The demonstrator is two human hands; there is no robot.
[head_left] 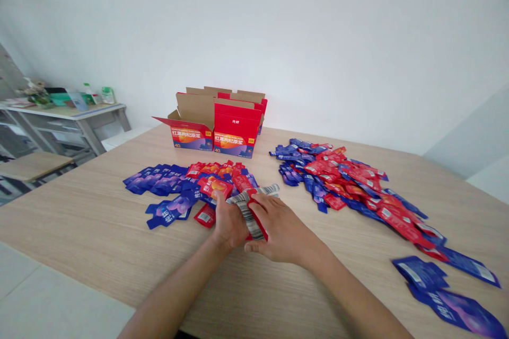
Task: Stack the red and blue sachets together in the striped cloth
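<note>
Bare forearms (178, 287) end in a left hand (231, 225) and right hand (284, 229), both clamped round a grey-edged stack of thin pouches (251, 215) in front of the boxy cardboard cartons (219, 128); glossy, bottle-shaped pouches (350, 177) sprawl over the wood-grained counter (99, 222) right of those cartons.

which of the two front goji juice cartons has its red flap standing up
The right-hand front goji juice carton: its lettered red flap stands upright, whereas the left-hand front carton has its front flap slanting outward.

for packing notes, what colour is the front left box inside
The front left box is brown inside, clearest in the head view.
</note>
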